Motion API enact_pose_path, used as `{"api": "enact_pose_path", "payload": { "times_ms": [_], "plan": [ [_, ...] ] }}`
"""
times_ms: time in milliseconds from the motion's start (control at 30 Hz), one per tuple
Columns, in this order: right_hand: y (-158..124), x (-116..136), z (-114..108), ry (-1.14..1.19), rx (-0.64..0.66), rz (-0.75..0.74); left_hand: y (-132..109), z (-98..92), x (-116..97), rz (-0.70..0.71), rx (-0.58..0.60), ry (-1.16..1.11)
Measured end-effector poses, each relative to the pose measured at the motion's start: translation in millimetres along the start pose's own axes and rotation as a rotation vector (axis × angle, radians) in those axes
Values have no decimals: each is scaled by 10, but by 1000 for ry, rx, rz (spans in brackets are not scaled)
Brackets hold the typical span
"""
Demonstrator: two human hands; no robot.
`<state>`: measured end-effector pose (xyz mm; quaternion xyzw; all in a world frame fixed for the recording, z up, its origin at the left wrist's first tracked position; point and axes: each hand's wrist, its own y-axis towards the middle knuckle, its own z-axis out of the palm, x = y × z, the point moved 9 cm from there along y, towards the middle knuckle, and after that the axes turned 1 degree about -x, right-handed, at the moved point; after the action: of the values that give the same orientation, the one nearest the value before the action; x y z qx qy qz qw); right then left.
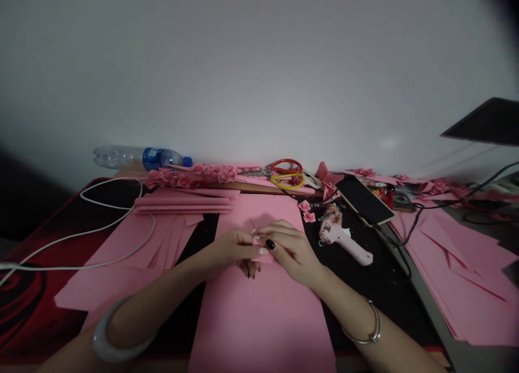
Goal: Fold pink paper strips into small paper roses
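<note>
Pink paper piece (265, 258), held over a pink sheet (263, 330).
On my remote feed, left hand (231, 251) and right hand (291, 250) pinch it; beyond, partly hidden lettering (316, 206) on the black mat (348, 286); farthest, a bottle (117, 156), its blue label (151, 159) illegible.

in dim light the wall (259, 65) shows a faint glare at right, with wide-angle stretch toward the edges.

Clear bottle (121, 157), blue cap (187, 162), lying near wall (259, 81); white cable (81, 269) looped left; dark panel (486, 121), possibly screen, right.
</note>
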<state>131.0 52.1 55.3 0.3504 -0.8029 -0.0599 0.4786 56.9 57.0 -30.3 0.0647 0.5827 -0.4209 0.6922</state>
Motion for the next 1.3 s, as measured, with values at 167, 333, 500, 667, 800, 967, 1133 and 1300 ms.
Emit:
{"api": "enact_pose_path", "payload": {
  "times_ms": [167,333,500,667,800,967,1133,1300],
  "plan": [
    [-7,3,8,2,11,-19,-17,-6,-26,-10,-28,-15],
    [-8,-57,-11,74,-47,78,-27,30,-32,30,15,25],
    [-68,-288,-32,16,-127,294,-36,78,-52,84,41,120],
    [-105,-395,166,90,13,377,-33,81,-58,93,31,146],
    [-110,-397,171,167,-15,393,-33,73,-77,110,28,158],
    [-140,-522,96,271,-136,487,-7,26,-81,121,-16,152],
    [-123,-573,104,563,-228,544,9,-77,-96,150,-157,145],
    [-133,-565,210,704,-232,593,-8,-97,-125,172,-258,179]
  ]
}}
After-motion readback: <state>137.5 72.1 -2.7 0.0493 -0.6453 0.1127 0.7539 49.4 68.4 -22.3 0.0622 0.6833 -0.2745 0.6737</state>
